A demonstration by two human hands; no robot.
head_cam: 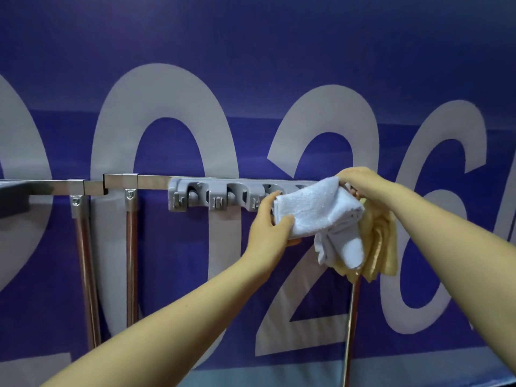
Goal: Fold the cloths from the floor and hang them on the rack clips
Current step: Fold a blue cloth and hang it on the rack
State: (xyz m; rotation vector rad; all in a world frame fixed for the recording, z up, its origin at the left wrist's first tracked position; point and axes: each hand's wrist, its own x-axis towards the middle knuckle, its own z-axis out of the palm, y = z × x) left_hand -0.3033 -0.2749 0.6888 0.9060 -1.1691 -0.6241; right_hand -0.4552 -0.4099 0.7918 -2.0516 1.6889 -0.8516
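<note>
A folded white cloth [318, 210] is held up against the right part of the grey clip rack [217, 195]. My left hand [268, 227] grips its lower left edge. At the cloth's top right corner, my right hand [363, 182] pinches it against the rack. A yellow cloth [382, 247] hangs from the rack just behind and to the right of the white one. Two clips on the rack's left part hold nothing; the clips under the cloths are hidden.
The rack sits on a steel rail [120, 182] with upright metal tubes [86, 275] below it. Behind is a blue banner [251, 51] with large pale numerals. A dark shelf edge [16, 196] juts in at the far left.
</note>
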